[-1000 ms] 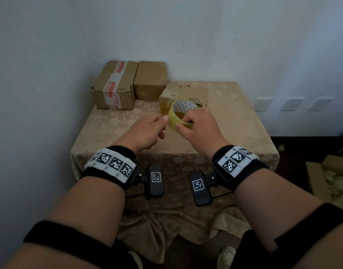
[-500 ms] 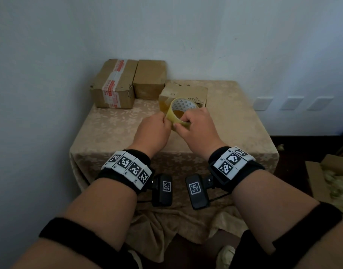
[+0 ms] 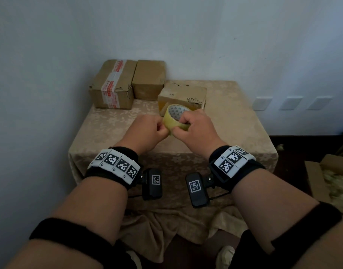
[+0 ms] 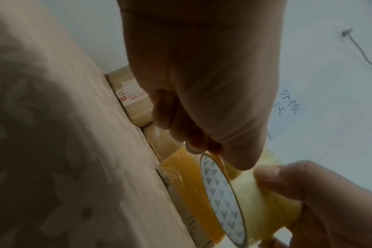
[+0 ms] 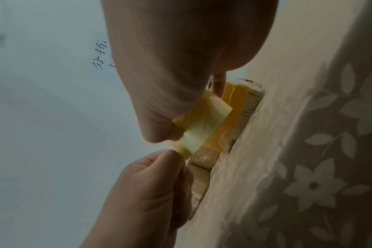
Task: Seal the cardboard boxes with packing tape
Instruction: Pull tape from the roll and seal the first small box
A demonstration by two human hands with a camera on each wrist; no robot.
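A yellowish packing tape roll (image 3: 173, 119) is held upright above the table, in front of the rightmost cardboard box (image 3: 183, 93). My right hand (image 3: 181, 126) grips the roll with fingers through its core and thumb on the outer wrap. My left hand (image 3: 164, 131) has curled fingers that pinch at the roll's near rim. In the left wrist view the left fingertips (image 4: 193, 148) sit on the roll's (image 4: 251, 198) edge. In the right wrist view the left hand (image 5: 159, 177) meets the roll (image 5: 199, 127) from below. I cannot tell whether a tape end is lifted.
Two more boxes stand at the back left against the wall: one with a red-and-white tape strip (image 3: 113, 85), one plain (image 3: 149, 79). A beige flowered cloth covers the table (image 3: 112, 129). An open carton (image 3: 325, 179) sits on the floor at right.
My left hand has closed in from the left, and its fingers now pinch the roll's rim. The right hand has held the roll throughout, shifting slightly.
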